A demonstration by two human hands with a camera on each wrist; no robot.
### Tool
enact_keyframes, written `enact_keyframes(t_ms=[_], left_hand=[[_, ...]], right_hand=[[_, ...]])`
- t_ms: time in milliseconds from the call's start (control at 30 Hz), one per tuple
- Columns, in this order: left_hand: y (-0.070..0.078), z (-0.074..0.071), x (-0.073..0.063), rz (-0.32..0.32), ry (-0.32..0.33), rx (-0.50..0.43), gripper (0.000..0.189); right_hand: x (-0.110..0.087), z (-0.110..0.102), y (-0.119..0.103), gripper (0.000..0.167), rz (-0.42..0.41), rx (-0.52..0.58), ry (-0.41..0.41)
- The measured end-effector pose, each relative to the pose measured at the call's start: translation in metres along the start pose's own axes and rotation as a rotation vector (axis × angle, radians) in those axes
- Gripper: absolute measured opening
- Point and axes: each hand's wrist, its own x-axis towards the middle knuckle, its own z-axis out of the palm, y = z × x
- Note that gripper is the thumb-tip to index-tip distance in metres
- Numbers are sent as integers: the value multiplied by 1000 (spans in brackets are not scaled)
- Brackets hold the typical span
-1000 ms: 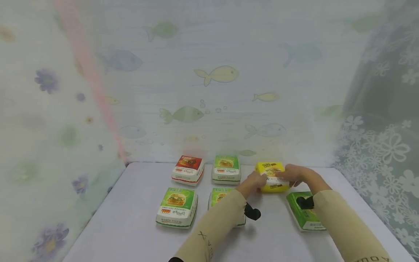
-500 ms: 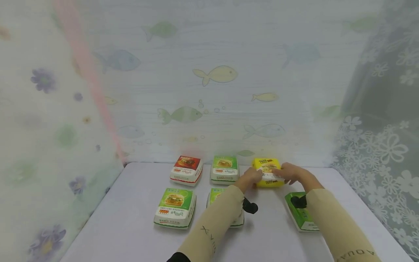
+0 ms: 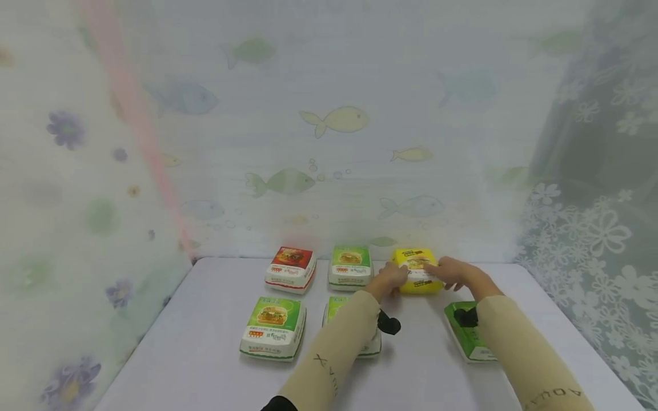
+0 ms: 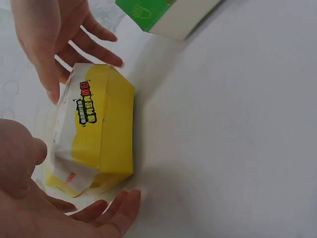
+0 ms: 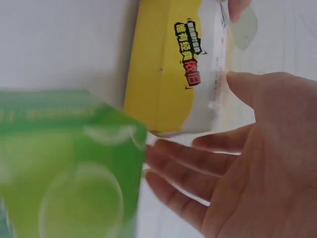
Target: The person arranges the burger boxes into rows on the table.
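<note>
A yellow and white burger box [image 3: 417, 281] rests on the table at the back, with a hand at each side. My left hand [image 3: 392, 278] is at its left side; in the left wrist view those fingers [image 4: 130, 208] are spread slightly and stand off the box's end. On the other side is my right hand [image 3: 454, 272], its thumb over the lid's edge in the head view. The right wrist view shows its fingers [image 5: 198, 159] loosely extended beside the box's end, thumb raised apart from them. Nearest the right forearm lies a green burger box [image 3: 469, 334], partly hidden by the sleeve.
A red burger box [image 3: 291, 269] and a green-topped box [image 3: 350, 268] stand in the back row. Nearer are another green-topped box [image 3: 274, 328] and one [image 3: 334, 308] mostly behind the left sleeve. Patterned curtains [image 3: 329, 171] enclose the white table [image 3: 205, 342].
The yellow box was shifted slightly back and left between both hands and now sits level with the back row. The hands' grip has loosened, fingers coming away from its sides.
</note>
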Motion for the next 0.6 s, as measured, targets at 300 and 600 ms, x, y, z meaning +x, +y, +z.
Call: enact_keyframes(t_ms=[300,600], left_hand=[[3,-13,-26,191,44,311,72],[3,-29,-52,315,9,391,77]], right_hand=[[-30,-4,4,79,-85,-203,5],[-67,-7,7,68,-229,-241,35]])
